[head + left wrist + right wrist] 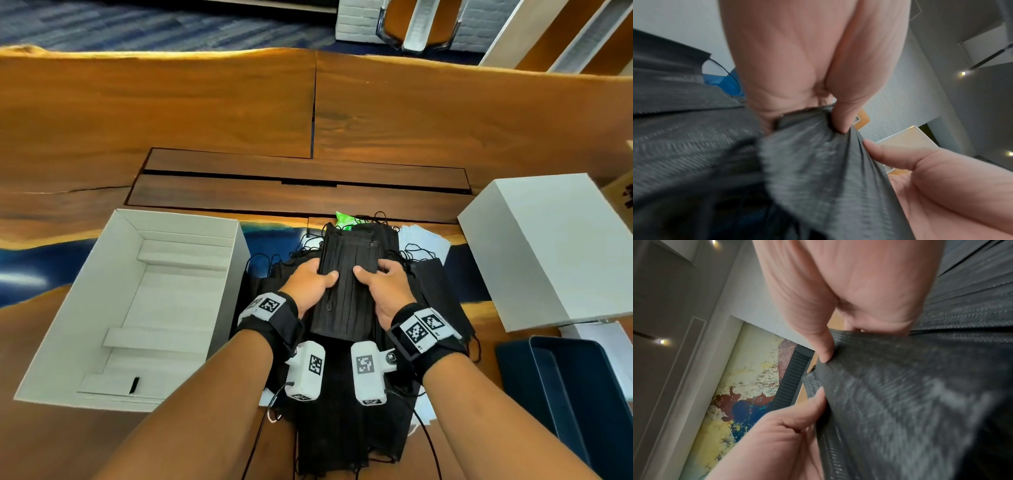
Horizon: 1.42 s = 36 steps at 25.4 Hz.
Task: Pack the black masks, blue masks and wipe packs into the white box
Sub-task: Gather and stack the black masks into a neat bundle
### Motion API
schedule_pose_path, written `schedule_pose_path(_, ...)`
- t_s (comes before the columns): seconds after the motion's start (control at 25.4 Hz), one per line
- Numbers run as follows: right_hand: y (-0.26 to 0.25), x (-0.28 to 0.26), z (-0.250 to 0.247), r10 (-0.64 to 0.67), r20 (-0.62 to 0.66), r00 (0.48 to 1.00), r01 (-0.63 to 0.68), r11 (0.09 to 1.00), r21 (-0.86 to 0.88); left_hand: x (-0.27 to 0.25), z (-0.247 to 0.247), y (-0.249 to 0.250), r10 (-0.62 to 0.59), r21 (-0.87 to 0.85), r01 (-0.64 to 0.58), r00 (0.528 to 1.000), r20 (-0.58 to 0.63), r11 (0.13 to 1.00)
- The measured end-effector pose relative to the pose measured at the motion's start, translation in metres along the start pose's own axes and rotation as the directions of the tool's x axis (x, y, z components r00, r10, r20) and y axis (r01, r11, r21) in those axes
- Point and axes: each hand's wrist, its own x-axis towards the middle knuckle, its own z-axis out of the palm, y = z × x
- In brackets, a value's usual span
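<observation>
Both the left hand [313, 281] and right hand [387, 286] grasp a stack of black masks [349, 274] above the near-centre pile, the gathering step, and the next move calls for carrying it left into the open white box [185, 219].

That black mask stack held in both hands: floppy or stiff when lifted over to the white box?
Probably floppy: the black mask stack is thin pleated fabric, bunching at the left hand thumb in the left wrist view. Likely light. Layers may slide or fan apart, hence the right hand grip too. Loose ear loops could snag on the pile beneath.
</observation>
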Motion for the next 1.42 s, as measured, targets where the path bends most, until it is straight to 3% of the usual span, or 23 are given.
schedule_pose_path(0.24, -0.01, -0.019, -0.051, -0.004, 0.048, 0.999, 0.013, 0.982, -0.189, -0.023, 0.046, 0.019, 0.017, 0.085, -0.026, 0.994, 0.104, 0.996)
schedule_pose_path(0.55, -0.003, -0.037, -0.151, -0.113, -0.147, 0.983, 0.059, 0.942, -0.33, -0.027, 0.138, 0.016, -0.004, 0.374, -0.079, 0.976, 0.217, 0.924)
schedule_pose_path(0.87, 0.0, -0.062, -0.249, -0.188, -0.293, 0.937, 0.037, 0.891, -0.453, -0.042, 0.237, 0.013, -0.009, 0.339, -0.153, 0.902, 0.432, 0.928)
schedule_pose_path(1.06, 0.001, -0.071, -0.308, -0.198, -0.336, 0.921, -0.043, 0.805, -0.592, -0.048, 0.287, 0.01, -0.073, 0.406, -0.178, 0.844, 0.532, 0.896)
schedule_pose_path(1.3, 0.031, -0.063, -0.355, -0.038, -0.405, 0.914, -0.3, 0.61, -0.733, -0.044, 0.32, 0.004, -0.047, 0.543, -0.319, 0.83, 0.555, 0.777)
schedule_pose_path(1.42, 0.04, -0.055, -0.356, 0.004, -0.413, 0.911, -0.333, 0.598, -0.729, -0.037, 0.32, 0.002, -0.019, 0.57, -0.371, 0.827, 0.562, 0.733)
